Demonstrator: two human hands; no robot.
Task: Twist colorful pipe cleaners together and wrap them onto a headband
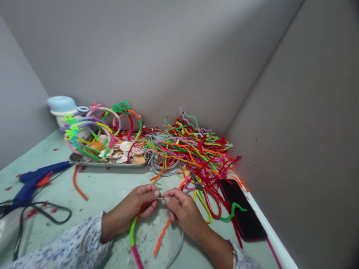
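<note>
My left hand (134,207) is closed in a pinch on a thin headband (133,233). Lime green and magenta pipe cleaner wraps the length hanging below this hand, with some orange at the fingers. My right hand (184,212) faces it closely, its fingertips pinched on the bare grey stretch of the band. From under the right hand an orange pipe cleaner (161,239) hangs loose. The bare grey end (175,254) of the headband curves down toward the bottom edge. What lies inside the curled fingers is hidden.
A metal tray (111,163) holds shells and colourful wrapped headbands (88,139). Behind it stands a blue-lidded container (62,105). A blue glue gun (32,182) with a cord lies left. To the right are a pipe cleaner pile (197,145), scissors (213,203) and a phone (247,220). Walls enclose the table.
</note>
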